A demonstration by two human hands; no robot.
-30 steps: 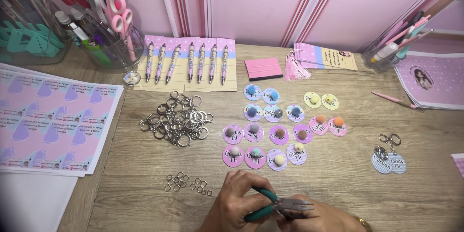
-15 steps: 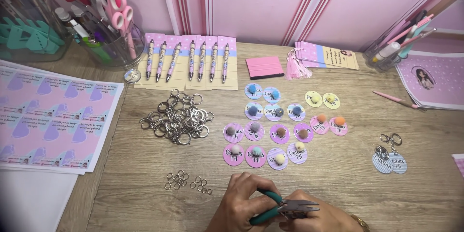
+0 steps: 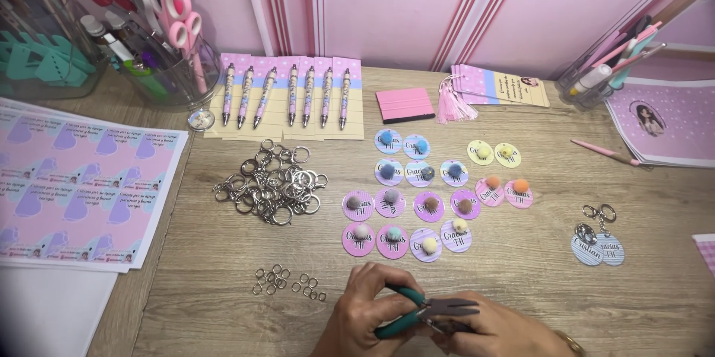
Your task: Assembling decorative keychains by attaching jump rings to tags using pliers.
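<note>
Pliers with teal handles sit low at the table's near edge; our left hand grips the handles, while our right hand pinches something too small to tell at their tip. Small loose rings lie just left.

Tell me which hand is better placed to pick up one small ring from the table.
Probably the left hand. It is nearer to the small rings, on the same side. The right hand lies farther away, beyond the pliers.
</note>
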